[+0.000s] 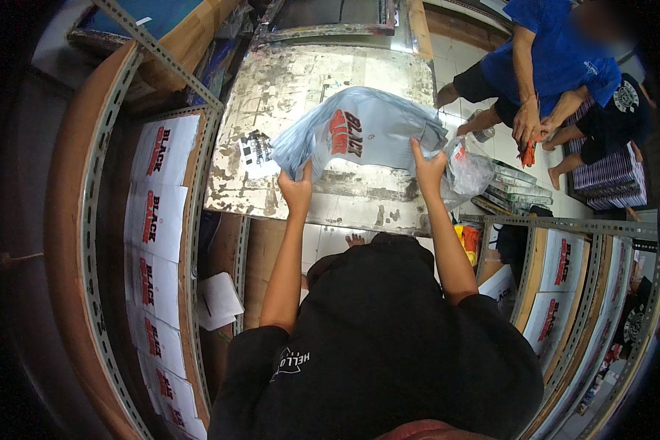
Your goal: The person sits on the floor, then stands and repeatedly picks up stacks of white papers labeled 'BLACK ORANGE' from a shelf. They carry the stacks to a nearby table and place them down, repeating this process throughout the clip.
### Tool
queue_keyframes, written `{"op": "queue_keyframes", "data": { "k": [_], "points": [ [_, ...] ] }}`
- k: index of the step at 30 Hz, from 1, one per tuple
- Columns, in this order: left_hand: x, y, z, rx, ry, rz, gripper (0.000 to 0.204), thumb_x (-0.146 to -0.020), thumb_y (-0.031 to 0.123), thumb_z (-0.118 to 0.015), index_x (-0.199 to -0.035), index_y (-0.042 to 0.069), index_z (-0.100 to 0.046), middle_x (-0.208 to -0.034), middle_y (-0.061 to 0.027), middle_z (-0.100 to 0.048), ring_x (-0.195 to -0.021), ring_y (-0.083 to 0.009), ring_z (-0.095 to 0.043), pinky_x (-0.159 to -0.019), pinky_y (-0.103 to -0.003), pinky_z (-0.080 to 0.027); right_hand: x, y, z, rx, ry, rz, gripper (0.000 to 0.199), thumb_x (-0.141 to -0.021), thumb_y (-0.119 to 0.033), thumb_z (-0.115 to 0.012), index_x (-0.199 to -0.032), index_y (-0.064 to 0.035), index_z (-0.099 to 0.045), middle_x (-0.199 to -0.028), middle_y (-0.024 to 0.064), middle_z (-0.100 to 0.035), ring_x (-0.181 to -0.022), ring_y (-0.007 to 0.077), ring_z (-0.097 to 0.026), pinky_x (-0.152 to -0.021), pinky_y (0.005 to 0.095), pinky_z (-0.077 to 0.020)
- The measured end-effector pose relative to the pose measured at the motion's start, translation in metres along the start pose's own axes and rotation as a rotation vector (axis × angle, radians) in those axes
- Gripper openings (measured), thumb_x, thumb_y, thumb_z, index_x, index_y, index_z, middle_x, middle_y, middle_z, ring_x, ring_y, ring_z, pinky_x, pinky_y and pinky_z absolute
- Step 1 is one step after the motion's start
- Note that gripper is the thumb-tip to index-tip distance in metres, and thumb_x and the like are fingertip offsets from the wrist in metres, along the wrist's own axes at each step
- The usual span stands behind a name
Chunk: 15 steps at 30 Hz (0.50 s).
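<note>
A thick stack of pale grey plastic bags (pixel 380 139) with a black and red print bows upward above the worktable (pixel 345 192). My left hand (pixel 295 192) grips the stack's near left corner, thumb on top. At the near right corner my right hand (pixel 429 170) is closed on the same stack, its thumb over the top and fingers beneath. The left end of the stack shows many fanned layers. A printed white sheet (pixel 257 155) lies on the stained tabletop beside that end. Crumpled clear plastic (pixel 468 170) hangs by the table's right edge, near my right hand.
Metal-framed shelves on the left hold printed white sheets (pixel 160 220); more printed sheets (pixel 554 323) sit on racks at the right. A framed screen (pixel 330 18) lies at the table's far end. A person in a blue shirt (pixel 550 59) handles something orange-red at the upper right.
</note>
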<state>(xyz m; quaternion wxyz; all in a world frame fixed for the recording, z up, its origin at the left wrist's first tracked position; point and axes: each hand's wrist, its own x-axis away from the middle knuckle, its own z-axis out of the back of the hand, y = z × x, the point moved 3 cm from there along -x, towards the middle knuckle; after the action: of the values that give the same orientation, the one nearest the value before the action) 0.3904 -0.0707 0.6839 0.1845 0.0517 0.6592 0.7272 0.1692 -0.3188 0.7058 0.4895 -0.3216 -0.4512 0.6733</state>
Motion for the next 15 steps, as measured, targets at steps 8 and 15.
{"op": "queue_keyframes", "data": {
  "k": [8, 15],
  "points": [
    [-0.007, 0.018, -0.001, -0.054, -0.053, -0.194, 0.037, -0.087, 0.017, -0.075, -0.112, -0.008, -0.063, -0.104, -0.0198, -0.072, -0.099, -0.0262, -0.068, -0.090, -0.036, -0.050, -0.011, 0.012, -0.013, -0.149, 0.105, 0.301, 0.039, -0.082, -0.026, -0.079, -0.103, 0.0057, -0.068, -0.088, 0.0152, -0.073, -0.085, 0.0256, -0.070, -0.081, 0.0385, -0.0528],
    [-0.037, -0.013, 0.044, -0.110, -0.388, 0.457, 0.050, -0.083, 0.025, -0.079, -0.116, -0.009, -0.063, -0.105, -0.0188, -0.071, -0.084, -0.0214, -0.071, -0.077, -0.032, -0.056, -0.031, -0.033, 0.028, 0.061, -0.472, -0.086, 0.042, -0.079, -0.021, -0.080, -0.109, 0.0066, -0.066, -0.093, 0.0142, -0.073, -0.075, 0.0208, -0.070, -0.070, 0.0337, -0.0564]
  ]
}}
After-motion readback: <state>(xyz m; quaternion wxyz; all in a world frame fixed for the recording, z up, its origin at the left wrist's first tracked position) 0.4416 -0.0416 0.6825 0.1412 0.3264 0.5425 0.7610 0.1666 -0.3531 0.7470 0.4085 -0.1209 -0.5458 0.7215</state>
